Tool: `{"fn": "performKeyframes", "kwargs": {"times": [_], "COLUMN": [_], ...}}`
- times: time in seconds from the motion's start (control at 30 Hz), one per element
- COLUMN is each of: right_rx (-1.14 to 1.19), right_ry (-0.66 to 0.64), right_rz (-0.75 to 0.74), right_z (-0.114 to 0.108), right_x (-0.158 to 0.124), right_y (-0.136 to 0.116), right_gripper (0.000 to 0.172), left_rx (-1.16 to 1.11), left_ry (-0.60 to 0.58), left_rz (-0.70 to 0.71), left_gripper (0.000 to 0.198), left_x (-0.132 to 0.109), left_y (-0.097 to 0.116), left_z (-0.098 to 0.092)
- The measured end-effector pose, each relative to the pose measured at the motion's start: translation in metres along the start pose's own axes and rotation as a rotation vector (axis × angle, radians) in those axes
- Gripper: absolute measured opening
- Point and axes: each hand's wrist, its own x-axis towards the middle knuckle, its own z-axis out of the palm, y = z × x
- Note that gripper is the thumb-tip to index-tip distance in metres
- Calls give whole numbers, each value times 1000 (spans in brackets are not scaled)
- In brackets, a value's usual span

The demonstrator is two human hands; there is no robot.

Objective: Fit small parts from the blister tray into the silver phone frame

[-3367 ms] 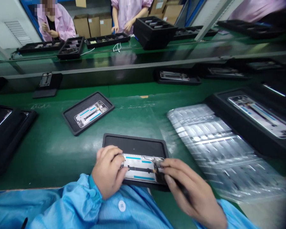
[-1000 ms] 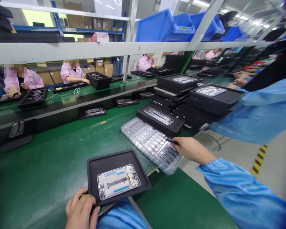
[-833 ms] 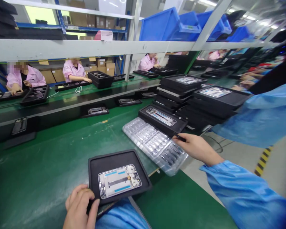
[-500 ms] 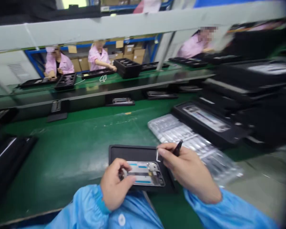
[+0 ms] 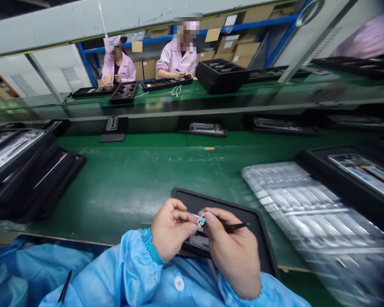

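In front of me a phone frame (image 5: 196, 241) lies in a black foam tray (image 5: 259, 232), largely hidden by my hands. My right hand (image 5: 235, 249) is closed, pinching a small bent white strip (image 5: 201, 219) at thumb and forefinger. A slim black pen-like tool (image 5: 241, 226) is also tucked in that hand, its end pointing right. My left hand (image 5: 173, 232) has its thumb and fingertips pinched at the strip's other side, above the phone frame. Fingers of both hands nearly meet there.
Stacked black trays with phone frames (image 5: 14, 149) stand at left. On the right lie a clear plastic blister sheet (image 5: 310, 209) and another tray with a phone frame (image 5: 365, 175). More trays (image 5: 208, 128) line the back ledge. Two co-workers in pink (image 5: 177, 55) sit across.
My left hand has left the phone frame's end and come to the white strip, meeting my right hand over the frame. The view has swung, showing more of the left-hand stack.
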Motion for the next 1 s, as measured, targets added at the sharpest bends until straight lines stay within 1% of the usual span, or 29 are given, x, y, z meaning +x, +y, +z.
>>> {"fn": "performKeyframes", "kwargs": {"times": [0.13, 0.27, 0.33, 0.43, 0.5, 0.53, 0.57, 0.6, 0.67, 0.7, 0.73, 0.77, 0.8, 0.83, 0.87, 0.9, 0.93, 1.0], "right_rx": [-19, -51, -60, -62, -72, -88, -118, -173, -360, -475, -582, -671, -733, -766, -780, -785, -783, -770], "right_ry": [33, 98, 124, 129, 110, 90, 58, -4, -205, -338, -481, -630, -761, -859, -928, -958, -949, -876], "right_rz": [-36, -88, -134, -182, -194, -200, -220, -254, -368, -433, -484, -512, -516, -505, -487, -474, -474, -508], "right_z": [-2, 1, 4, 6, 1, -3, -9, -16, -30, -36, -41, -44, -46, -47, -48, -48, -48, -49], "right_x": [-2, -6, -8, -10, -10, -8, -5, -1, 10, 16, 22, 27, 32, 35, 37, 36, 35, 27], "right_y": [0, 0, 3, 8, 6, 2, -4, -12, -34, -45, -56, -65, -71, -75, -76, -74, -70, -58], "right_gripper": [26, 22, 17, 13, 14, 17, 23, 31, 50, 57, 58, 54, 47, 39, 36, 35, 33, 28], "left_rx": [-9, -15, -7, 30, 108, 184, 286, 407, 650, 748, 823, 877, 914, 938, 952, 957, 958, 968], "left_ry": [-41, -78, -73, -55, -46, -39, -35, -38, -67, -89, -111, -132, -144, -153, -160, -166, -169, -168], "left_rz": [-7, -24, -19, 3, 28, 51, 81, 114, 171, 191, 212, 234, 261, 287, 307, 317, 315, 306], "left_gripper": [53, 55, 53, 48, 41, 38, 35, 32, 30, 29, 27, 25, 23, 21, 19, 18, 18, 20], "left_x": [0, 0, 1, 2, 2, 1, -1, -3, -7, -9, -11, -12, -14, -15, -16, -17, -18, -20], "left_y": [-2, -2, -3, -5, -5, -4, -2, 0, 5, 8, 10, 11, 11, 12, 12, 11, 11, 10], "left_z": [1, 4, 6, 5, 3, 1, -1, -4, -7, -8, -8, -8, -8, -7, -6, -5, -5, -4]}}
